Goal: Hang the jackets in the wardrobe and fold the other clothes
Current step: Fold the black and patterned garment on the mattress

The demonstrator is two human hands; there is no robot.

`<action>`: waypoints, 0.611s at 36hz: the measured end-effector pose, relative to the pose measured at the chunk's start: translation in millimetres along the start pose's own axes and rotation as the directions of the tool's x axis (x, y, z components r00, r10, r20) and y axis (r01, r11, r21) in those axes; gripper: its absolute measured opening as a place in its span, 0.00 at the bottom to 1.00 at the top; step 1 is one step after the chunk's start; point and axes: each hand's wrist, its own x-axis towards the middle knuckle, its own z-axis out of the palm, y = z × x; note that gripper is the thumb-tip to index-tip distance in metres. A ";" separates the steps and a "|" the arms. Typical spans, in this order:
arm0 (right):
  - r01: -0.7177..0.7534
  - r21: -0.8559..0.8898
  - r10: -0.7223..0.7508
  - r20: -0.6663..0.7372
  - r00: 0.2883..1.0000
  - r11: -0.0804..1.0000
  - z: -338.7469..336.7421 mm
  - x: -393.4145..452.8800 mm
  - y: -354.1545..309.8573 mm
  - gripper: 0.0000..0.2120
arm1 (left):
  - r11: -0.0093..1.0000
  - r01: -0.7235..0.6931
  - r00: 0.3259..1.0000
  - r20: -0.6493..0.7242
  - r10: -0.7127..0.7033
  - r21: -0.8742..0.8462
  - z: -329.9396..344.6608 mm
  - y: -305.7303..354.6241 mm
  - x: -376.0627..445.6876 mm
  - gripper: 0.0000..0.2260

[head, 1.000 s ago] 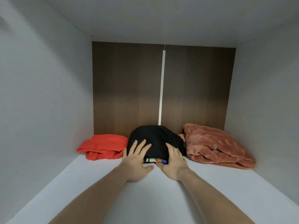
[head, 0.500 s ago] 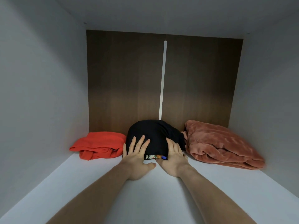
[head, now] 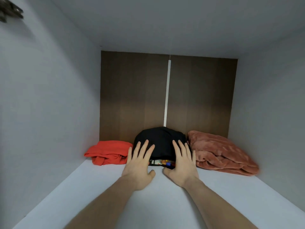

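Observation:
A folded black garment (head: 160,139) with a coloured print along its front edge sits at the back of a white wardrobe shelf (head: 161,204). My left hand (head: 139,164) lies flat against its left front with fingers straight and spread. My right hand (head: 182,164) presses its right front the same way. A folded red garment (head: 109,152) lies to the left of the black one. A folded rust-coloured fleece (head: 221,154) lies to its right, touching it.
The compartment has white side walls (head: 49,104), a white ceiling and a dark wood back panel (head: 132,96) with a white vertical strip (head: 167,93). Bare shelf stretches in front of the clothes. A dark object (head: 9,11) shows at the top left corner.
Both hands stay flat on the black garment, their fingers now slightly higher on it. The view has tilted and pulled back a little; the clothes have not visibly moved.

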 end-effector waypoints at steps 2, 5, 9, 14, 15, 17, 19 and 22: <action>-0.009 0.013 0.009 0.007 1.000 1.000 -10.5 -6.3 -1.5 0.53 | 1.000 0.016 0.999 0.042 -0.015 -0.015 -10.8 -0.1 -7.4 0.42; -0.020 0.001 0.020 0.049 0.999 1.000 -27.1 -19.4 -2.8 0.49 | 0.999 0.028 0.995 0.091 -0.025 -0.022 -31.2 0.3 -19.9 0.42; -0.046 0.039 0.040 0.130 0.991 0.998 -41.0 -50.7 0.5 0.45 | 0.993 0.050 0.993 0.113 -0.038 -0.104 -46.3 12.4 -55.4 0.38; -0.182 0.047 0.161 0.292 0.943 0.982 -45.7 -83.8 -6.2 0.37 | 0.973 0.105 0.936 0.351 -0.027 -0.206 -54.1 36.5 -98.5 0.28; -0.202 0.007 0.186 0.349 0.918 0.979 -46.6 -87.6 -6.7 0.36 | 0.971 0.120 0.920 0.391 -0.030 -0.208 -56.3 39.1 -102.2 0.27; -0.194 -0.068 0.204 0.421 0.884 0.979 -48.2 -95.2 -7.5 0.33 | 0.969 0.134 0.896 0.444 -0.028 -0.209 -59.6 42.0 -107.5 0.26; -0.175 -0.109 0.205 0.448 0.870 0.979 -49.7 -102.9 -8.9 0.33 | 0.966 0.148 0.884 0.467 -0.034 -0.210 -60.2 42.4 -110.9 0.27; -0.160 -0.131 0.204 0.473 0.857 0.978 -57.0 -112.4 -13.1 0.34 | 0.969 0.153 0.882 0.469 -0.045 -0.195 -59.9 42.8 -111.1 0.27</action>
